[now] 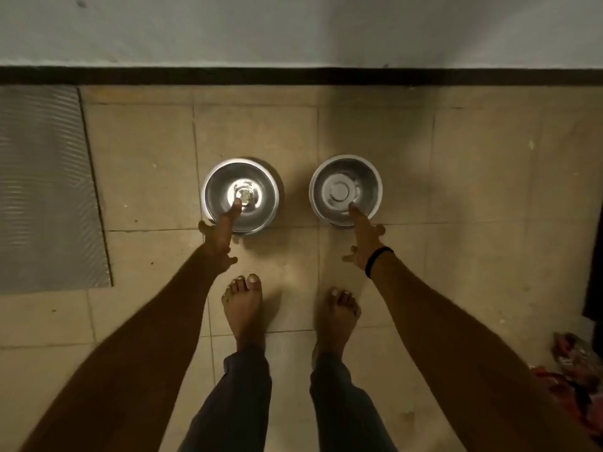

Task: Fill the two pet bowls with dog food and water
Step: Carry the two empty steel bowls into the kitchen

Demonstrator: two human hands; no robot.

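Steel gleams on the left bowl (pixel 261 190) and right bowl (pixel 339 177), both round.

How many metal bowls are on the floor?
2. The left bowl sits at the left hand; the right bowl beside it, apart, at the right hand. None seems hidden.

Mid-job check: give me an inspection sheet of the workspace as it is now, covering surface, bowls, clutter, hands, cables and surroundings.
Surface: beige tiled floor, dimly lit.
Job's things: left bowl and right bowl, steel, side by side and apart, both look empty; no dog food or water seen.
Clutter: reddish crumpled item at the right edge, too blurred to identify; grey ribbed mat at the left.
Hands: left hand open, fingers reaching over the left bowl's near rim; right hand open, likewise at the right bowl; contact unclear.
Cables: nothing seen.
Surroundings: white wall with dark skirting behind the bowls.
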